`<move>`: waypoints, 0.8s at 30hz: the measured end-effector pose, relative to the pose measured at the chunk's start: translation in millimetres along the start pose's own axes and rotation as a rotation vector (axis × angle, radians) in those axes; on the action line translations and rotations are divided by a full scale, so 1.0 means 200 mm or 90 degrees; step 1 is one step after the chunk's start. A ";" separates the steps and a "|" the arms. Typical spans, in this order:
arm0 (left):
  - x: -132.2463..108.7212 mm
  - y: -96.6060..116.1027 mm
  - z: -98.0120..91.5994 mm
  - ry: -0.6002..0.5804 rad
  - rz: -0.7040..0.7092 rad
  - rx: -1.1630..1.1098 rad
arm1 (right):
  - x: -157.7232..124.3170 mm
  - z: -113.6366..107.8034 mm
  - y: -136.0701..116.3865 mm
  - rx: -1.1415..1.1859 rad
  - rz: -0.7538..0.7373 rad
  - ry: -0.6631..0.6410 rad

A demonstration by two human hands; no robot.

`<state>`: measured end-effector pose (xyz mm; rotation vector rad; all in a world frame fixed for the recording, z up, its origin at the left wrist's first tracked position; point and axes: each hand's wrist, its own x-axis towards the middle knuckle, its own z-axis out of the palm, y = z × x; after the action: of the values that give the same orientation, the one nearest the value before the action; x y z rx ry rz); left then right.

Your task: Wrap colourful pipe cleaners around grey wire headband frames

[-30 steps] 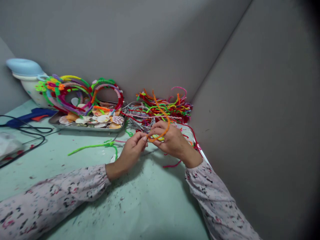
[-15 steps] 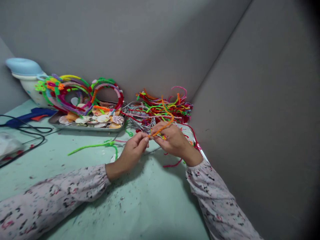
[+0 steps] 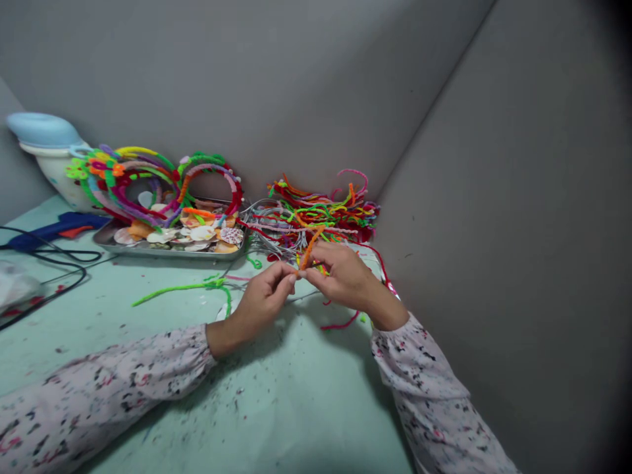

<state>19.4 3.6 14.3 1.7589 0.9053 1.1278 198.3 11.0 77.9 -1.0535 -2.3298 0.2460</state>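
An orange pipe cleaner (image 3: 312, 247) is pinched between my two hands above the table. My left hand (image 3: 264, 296) grips its lower end between thumb and forefinger. The fingertips of my right hand (image 3: 340, 273) are closed on it right beside the left ones, and the free part sticks up past the right fingers. Left of my left hand, a bright green pipe cleaner (image 3: 172, 289) with a twisted end lies on the table. Behind my hands is a heap of multicoloured pipe cleaners (image 3: 326, 207), partly hidden by my right hand.
A metal tray (image 3: 148, 252) holds seashells (image 3: 201, 234), with colourful wrapped hoops (image 3: 131, 187) standing in it. To the left are a blue glue gun (image 3: 37, 237), black cables (image 3: 74, 257), a plastic bag (image 3: 17, 286) and a white bin with a blue lid (image 3: 44, 131). Grey walls (image 3: 494, 230) bound the table.
The orange pipe cleaner's free part, which arched up and to the right over my right hand, now stands shorter and steeper. My right hand has turned slightly; the left stays nearly in place.
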 end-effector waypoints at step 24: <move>-0.02 0.02 0.00 -0.041 0.081 0.145 | 0.00 -0.04 -0.03 0.104 0.178 -0.148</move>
<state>19.0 -2.5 16.7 2.0515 0.9224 1.0759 199.6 6.6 87.5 -1.3261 -2.3069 0.6870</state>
